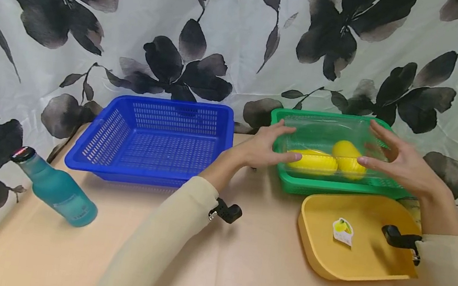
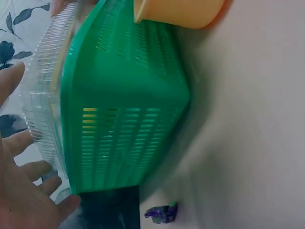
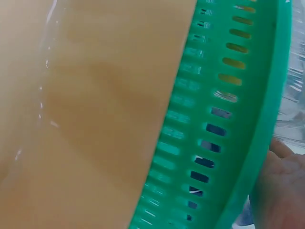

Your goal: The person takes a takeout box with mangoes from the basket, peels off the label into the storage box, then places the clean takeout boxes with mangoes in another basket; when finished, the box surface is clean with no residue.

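Note:
A clear plastic box (image 1: 326, 127) with several yellow lemons (image 1: 312, 162) showing through it sits in the green basket (image 1: 301, 187); its ridged wall rises above the rim in the left wrist view. My left hand (image 1: 256, 147) is at the box's left end, fingers spread and thumb along the front. At the right end is my right hand (image 1: 408, 164), thumb in front and fingers stretched toward the back. Whether the fingertips touch the plastic is hard to tell. Only part of the right hand shows in the right wrist view, beyond the basket rim.
A yellow tray (image 1: 364, 252) with a lemon sticker (image 1: 342, 231) lies before the green basket. Left of my left hand stands a blue basket (image 1: 154, 179), and further left a teal bottle (image 1: 61, 193). A floral curtain (image 1: 243, 34) hangs behind. A small purple object (image 2: 162, 213) lies near the basket.

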The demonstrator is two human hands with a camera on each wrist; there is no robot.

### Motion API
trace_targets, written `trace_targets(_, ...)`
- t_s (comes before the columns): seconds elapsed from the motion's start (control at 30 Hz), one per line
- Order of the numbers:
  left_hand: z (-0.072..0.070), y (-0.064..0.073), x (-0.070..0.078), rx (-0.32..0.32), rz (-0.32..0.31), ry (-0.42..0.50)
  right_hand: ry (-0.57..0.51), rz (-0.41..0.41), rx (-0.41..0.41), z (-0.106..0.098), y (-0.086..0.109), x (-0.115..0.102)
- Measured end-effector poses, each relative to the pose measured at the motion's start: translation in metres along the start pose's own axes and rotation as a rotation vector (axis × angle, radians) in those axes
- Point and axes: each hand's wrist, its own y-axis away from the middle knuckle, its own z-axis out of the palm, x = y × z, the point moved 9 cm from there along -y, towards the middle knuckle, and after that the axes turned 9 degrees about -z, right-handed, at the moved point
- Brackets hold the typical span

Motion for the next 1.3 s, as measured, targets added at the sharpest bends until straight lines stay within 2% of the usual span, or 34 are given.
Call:
trace_targets(0.13,0.005,-0.003,0.003,-0.024,-0.011,-0.031,-0.008,0.018,-0.025,0.003,0.000,0.010)
trace_targets(0.4,0.014,-0.012,0.015,-0.051,-0.040,-0.205,0.065,0.160,-0.085,0.002,0.004,0.028)
trace_targets(0.57,0.020,-0.017,0.018,-0.055,-0.064,-0.272,0.099,0.216,-0.111,0.002,0.001,0.035)
trace_targets(0.7,0.030,-0.016,0.018,-0.084,-0.066,-0.370,0.161,0.248,-0.144,0.007,0.000,0.042)
trace_targets(0.8,0.038,-0.012,0.018,-0.120,-0.057,-0.440,0.191,0.249,-0.168,0.013,-0.002,0.043)
trace_targets(0.93,0.039,-0.007,0.019,-0.132,-0.059,-0.472,0.247,0.235,-0.197,0.020,-0.006,0.041)
trace_targets(1.1,0.032,0.001,0.022,-0.123,-0.039,-0.469,0.294,0.200,-0.218,0.021,-0.011,0.035)
trace_targets(1.3,0.017,0.017,0.024,-0.100,0.019,-0.438,0.349,0.148,-0.228,0.020,-0.012,0.024)
